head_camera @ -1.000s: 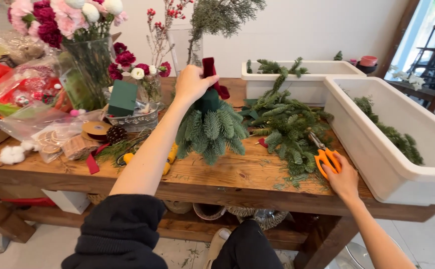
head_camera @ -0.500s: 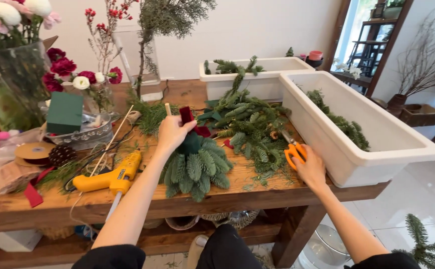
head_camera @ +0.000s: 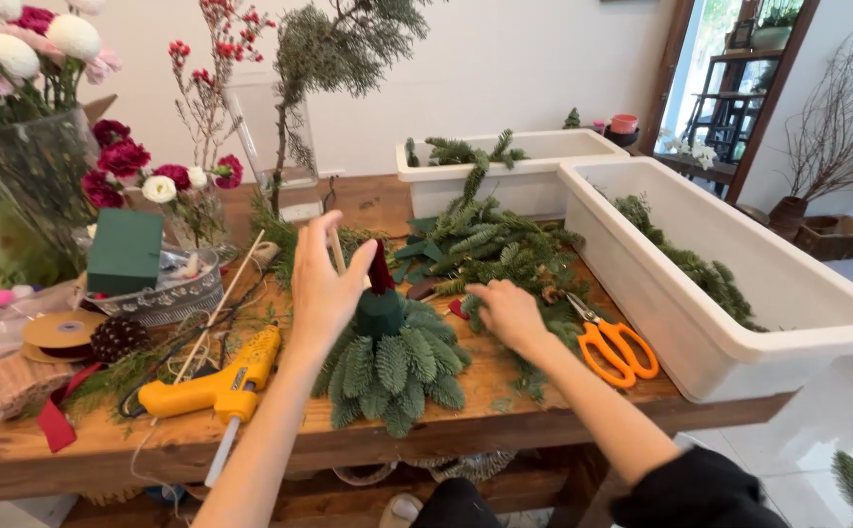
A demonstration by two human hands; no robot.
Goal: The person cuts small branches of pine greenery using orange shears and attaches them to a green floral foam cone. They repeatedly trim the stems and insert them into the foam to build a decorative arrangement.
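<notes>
A small tree of fir sprigs around a green cone [head_camera: 397, 367] stands on the wooden table [head_camera: 544, 420], with a dark red tip [head_camera: 379, 269] on top. My left hand [head_camera: 321, 288] cups the cone's left side, fingers pointing up, a thin wooden stick [head_camera: 336, 249] beside them. My right hand [head_camera: 509, 313] lies palm down on the pile of fir branches [head_camera: 490, 244], fingers curled on a sprig. Orange scissors [head_camera: 614, 347] lie loose on the table just right of that hand.
A yellow glue gun [head_camera: 216, 386] lies left of the tree. Further left are a pine cone [head_camera: 118, 337], a ribbon roll [head_camera: 60, 332], a green foam block [head_camera: 125, 251] and vases of flowers [head_camera: 143, 171]. Two white planters [head_camera: 739, 303] [head_camera: 504, 181] line the right and back.
My right hand has left the orange scissors and moved left onto the fir branches. My left hand slid from the cone's top to its side. The view shifted right.
</notes>
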